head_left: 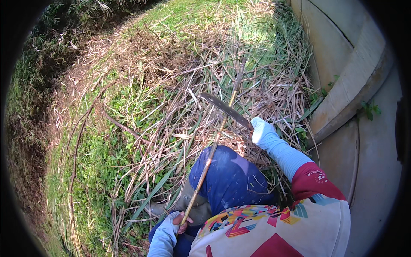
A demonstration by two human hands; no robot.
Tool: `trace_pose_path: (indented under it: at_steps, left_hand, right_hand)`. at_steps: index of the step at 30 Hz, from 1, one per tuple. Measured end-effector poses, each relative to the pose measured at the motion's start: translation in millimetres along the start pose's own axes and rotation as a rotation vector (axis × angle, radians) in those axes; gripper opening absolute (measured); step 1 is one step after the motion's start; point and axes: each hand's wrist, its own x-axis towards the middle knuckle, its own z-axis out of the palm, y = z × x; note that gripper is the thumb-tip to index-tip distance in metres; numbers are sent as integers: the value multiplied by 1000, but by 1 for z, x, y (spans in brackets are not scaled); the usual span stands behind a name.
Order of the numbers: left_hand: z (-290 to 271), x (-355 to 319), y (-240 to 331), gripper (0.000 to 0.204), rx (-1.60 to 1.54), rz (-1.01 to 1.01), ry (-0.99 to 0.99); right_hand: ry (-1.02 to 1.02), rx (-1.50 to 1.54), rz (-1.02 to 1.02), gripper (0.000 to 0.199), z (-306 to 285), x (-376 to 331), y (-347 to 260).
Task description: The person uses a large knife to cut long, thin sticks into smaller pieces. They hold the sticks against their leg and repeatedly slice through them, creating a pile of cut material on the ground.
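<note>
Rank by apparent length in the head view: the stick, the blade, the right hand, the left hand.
1. Stick
2. Blade
3. Right hand and left hand: unsure; they look similar, and both are partly covered.

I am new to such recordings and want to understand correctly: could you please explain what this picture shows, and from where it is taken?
There is no machine here: a person works with their own two hands. The single picture comes from a wide fisheye camera worn on the head, looking down, so edges look bent. The left hand holds the lower end of a long stick. The right hand holds a dark blade, which crosses the stick in this view; whether they touch, I cannot tell. On the ground lie dry stalks and leaves, with green plants to the left and a pale wall to the right.
</note>
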Motion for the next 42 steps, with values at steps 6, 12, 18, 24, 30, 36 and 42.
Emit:
trace_pose_path:
  at_steps: [6,12,18,24,30,36,42]
  left_hand:
    - [60,-22,21,41,587,202,880]
    - [78,-26,24,22,1107,624,948]
    - [72,-30,28,30,735,550,769]
    - [59,-26,22,34,698,541,721]
    - [69,-32,38,32,611,498,689]
    - [72,-33,39,32,654,487,711]
    - [123,-62,79,20,1012,377,838]
  right_hand:
    - [-210,-279,-287,25,-1,-7,-16]
    - [-76,-143,61,21,12,29,7]
    - [-423,-452,-93,25,-11,35,-21]
    - [-156,-198,207,26,-20,74,-9]
    - [-479,-432,-14,27,-29,74,-8]
    - [25,-14,438,23,-10,68,20]
    - [45,-129,209,23,-34,44,23]
